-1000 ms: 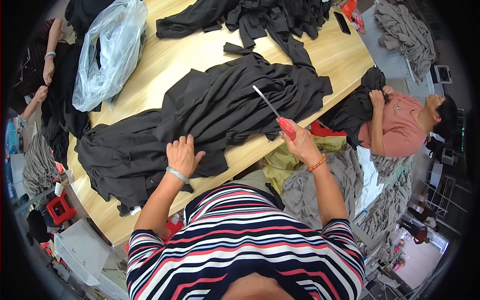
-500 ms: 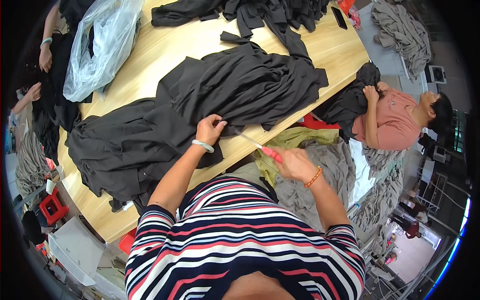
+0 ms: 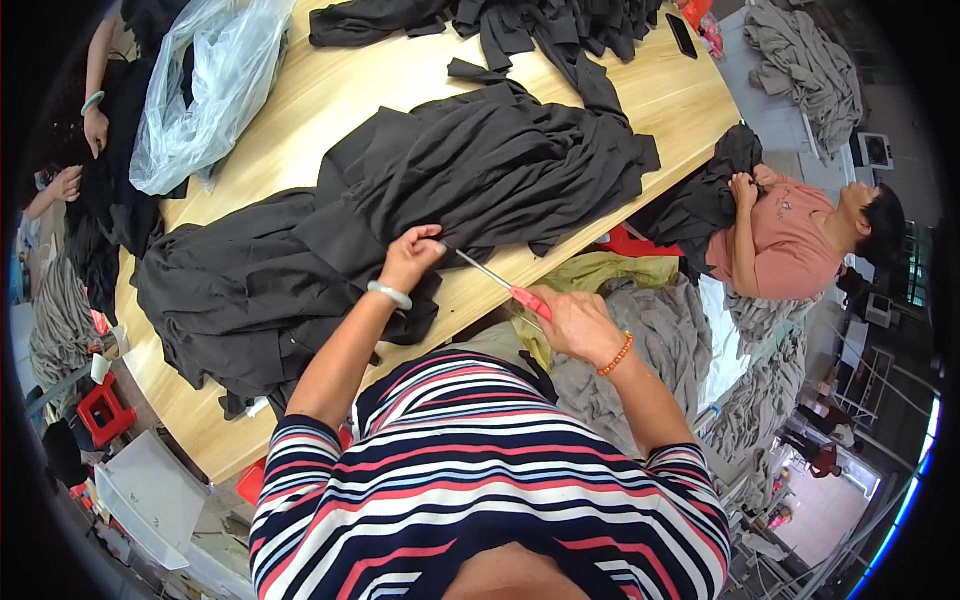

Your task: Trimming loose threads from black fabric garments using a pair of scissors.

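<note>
Dark garments [image 3: 480,170] lie heaped across the wooden table in front of me. At the heap's near edge my left hand [image 3: 408,256] is closed, thumb and fingers pinched together on a bit of the dark cloth; fingertips partly hide it. My right hand [image 3: 578,327] is wrapped round a red-handled tool [image 3: 530,300] with a slim metal blade; its exact kind is hard to make out. The blade's tip points up and left, close to my left fingertips. A second dark garment pile [image 3: 235,285] spreads to the left, under my left forearm.
The wooden table [image 3: 300,110] slants across the view. A clear plastic bag [image 3: 205,110] lies at its far left, a phone [image 3: 681,36] at its far right. A person in a pink top [image 3: 775,235] handles dark cloth on the right. Grey cloth [image 3: 640,350] hangs below my right arm.
My right hand has brought the red-handled tool up and left, its tip now close to my left fingers. My left hand has shifted slightly left and up.
</note>
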